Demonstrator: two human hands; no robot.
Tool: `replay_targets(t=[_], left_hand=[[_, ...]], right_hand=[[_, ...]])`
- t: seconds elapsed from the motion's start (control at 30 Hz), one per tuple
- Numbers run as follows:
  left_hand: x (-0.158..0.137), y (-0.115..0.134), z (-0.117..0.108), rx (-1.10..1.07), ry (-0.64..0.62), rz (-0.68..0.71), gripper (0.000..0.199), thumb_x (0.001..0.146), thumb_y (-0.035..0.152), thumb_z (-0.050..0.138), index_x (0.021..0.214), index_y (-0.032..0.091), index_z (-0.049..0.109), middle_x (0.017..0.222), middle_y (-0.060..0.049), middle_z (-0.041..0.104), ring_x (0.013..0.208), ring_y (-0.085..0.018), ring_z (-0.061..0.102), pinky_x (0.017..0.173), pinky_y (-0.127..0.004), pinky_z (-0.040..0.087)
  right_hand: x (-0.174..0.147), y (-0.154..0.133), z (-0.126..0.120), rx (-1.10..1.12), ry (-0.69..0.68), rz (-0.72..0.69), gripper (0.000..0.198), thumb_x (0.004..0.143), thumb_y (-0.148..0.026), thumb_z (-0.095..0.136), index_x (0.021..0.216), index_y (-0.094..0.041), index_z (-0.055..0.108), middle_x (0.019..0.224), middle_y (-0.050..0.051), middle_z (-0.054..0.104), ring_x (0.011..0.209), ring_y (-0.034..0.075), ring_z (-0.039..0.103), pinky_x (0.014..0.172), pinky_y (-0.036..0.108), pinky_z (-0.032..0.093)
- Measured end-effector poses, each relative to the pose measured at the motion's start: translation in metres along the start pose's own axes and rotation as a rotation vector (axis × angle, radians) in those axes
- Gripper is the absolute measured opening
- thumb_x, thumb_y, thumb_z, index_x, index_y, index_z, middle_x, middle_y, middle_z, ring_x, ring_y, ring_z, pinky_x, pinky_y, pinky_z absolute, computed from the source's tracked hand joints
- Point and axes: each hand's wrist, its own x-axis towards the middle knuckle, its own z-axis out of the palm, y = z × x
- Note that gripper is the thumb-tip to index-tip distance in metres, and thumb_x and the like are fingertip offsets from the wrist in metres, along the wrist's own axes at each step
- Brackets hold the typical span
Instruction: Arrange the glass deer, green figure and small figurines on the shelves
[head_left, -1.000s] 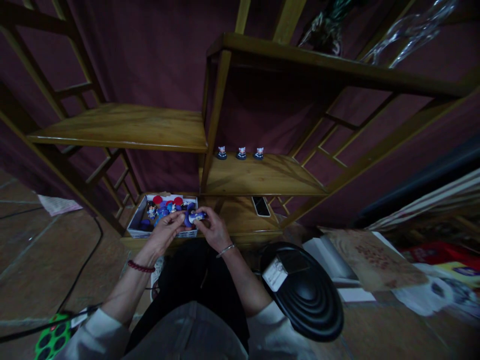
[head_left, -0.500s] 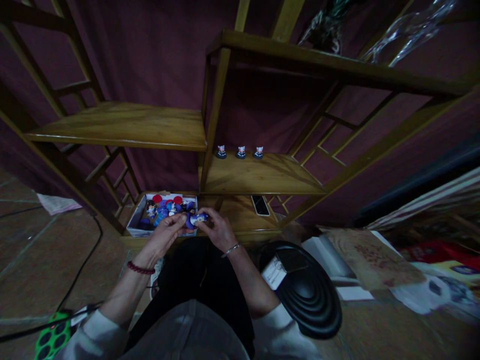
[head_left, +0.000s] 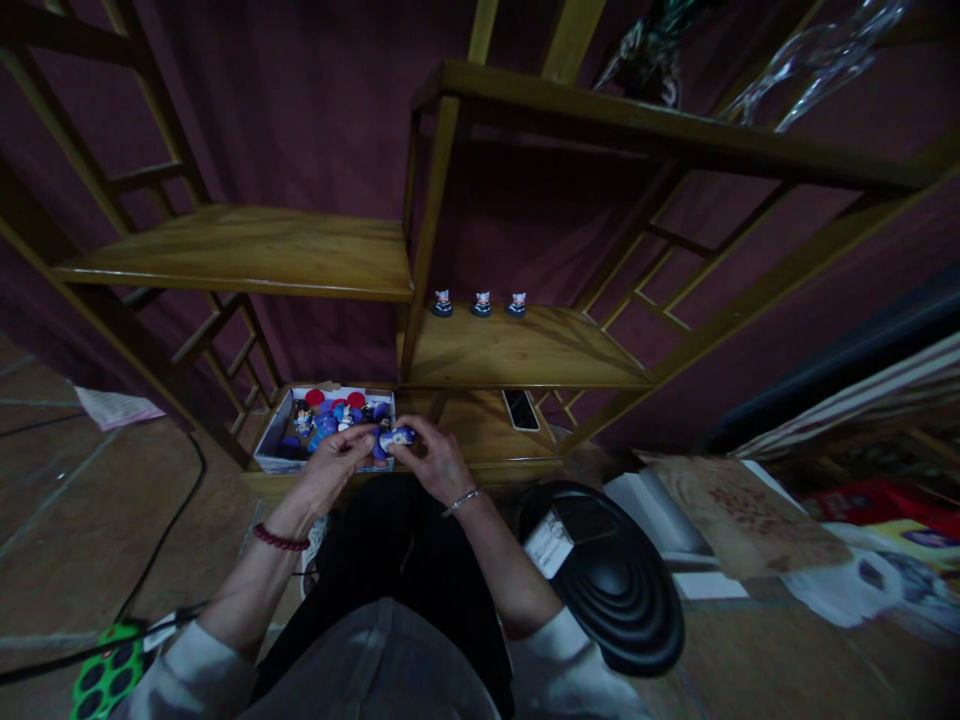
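A small purple-and-white figurine (head_left: 396, 437) is pinched between both hands, lying on its side in front of the shelf unit. My left hand (head_left: 337, 465) closes on its purple base end, thumb and fingers together. My right hand (head_left: 435, 458) grips the other end, partly covering it. Just behind my left hand stands an open cardboard box (head_left: 271, 440) holding several purple, blue and white figurines and round red pieces. Three little figurines, the middle one (head_left: 481, 304) among them, stand upright in a row on the wooden shelf (head_left: 525, 350) above.
A phone (head_left: 520, 410) lies on the lowest board, right of my hands. Another wooden shelf (head_left: 240, 250) juts out at upper left. By my right arm is a black ribbed round object (head_left: 622, 590) with a white box (head_left: 550, 545) on it. A green item (head_left: 109, 672) and cables lie at lower left.
Both hands stay in nearly the same place in front of the box. The figurine between them has turned slightly; little else differs.
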Motion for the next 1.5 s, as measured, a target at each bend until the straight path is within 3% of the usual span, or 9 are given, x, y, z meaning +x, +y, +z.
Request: replay_targets(t=[0.77, 0.93, 1.13, 1.5], left_hand=[[0.001, -0.004, -0.011, 0.046, -0.026, 0.051, 0.037, 0.061, 0.026, 0.073, 0.094, 0.016, 0.061, 0.086, 0.000, 0.062, 0.079, -0.014, 0.060, 0.080, -0.035, 0.051], [0.001, -0.008, -0.012, 0.061, -0.026, 0.058, 0.034, 0.062, 0.024, 0.072, 0.094, 0.018, 0.061, 0.085, 0.001, 0.062, 0.078, -0.011, 0.060, 0.079, -0.030, 0.050], [0.004, -0.016, -0.015, -0.067, -0.027, 0.035, 0.032, 0.062, 0.025, 0.072, 0.090, 0.016, 0.062, 0.083, -0.001, 0.063, 0.080, -0.015, 0.061, 0.079, -0.038, 0.052], [-0.001, -0.014, -0.012, -0.105, -0.075, 0.007, 0.027, 0.065, 0.023, 0.071, 0.087, 0.014, 0.060, 0.082, -0.002, 0.063, 0.080, -0.014, 0.060, 0.080, -0.037, 0.051]], right_hand=[[0.007, 0.007, 0.023, -0.055, 0.054, 0.207, 0.018, 0.072, -0.026, 0.058, 0.089, -0.024, 0.056, 0.084, -0.003, 0.063, 0.072, 0.013, 0.059, 0.069, 0.024, 0.046], [0.006, 0.007, 0.021, -0.010, 0.014, 0.169, 0.018, 0.073, -0.025, 0.057, 0.090, -0.023, 0.056, 0.086, -0.003, 0.063, 0.071, 0.012, 0.059, 0.068, 0.022, 0.046], [0.007, 0.003, 0.012, -0.003, -0.059, 0.094, 0.017, 0.075, -0.026, 0.056, 0.091, -0.023, 0.057, 0.085, -0.003, 0.061, 0.074, 0.012, 0.058, 0.068, 0.021, 0.045], [0.010, 0.002, 0.005, -0.061, -0.155, -0.004, 0.015, 0.078, -0.023, 0.053, 0.092, -0.022, 0.057, 0.086, -0.002, 0.061, 0.077, 0.012, 0.056, 0.072, 0.022, 0.041]])
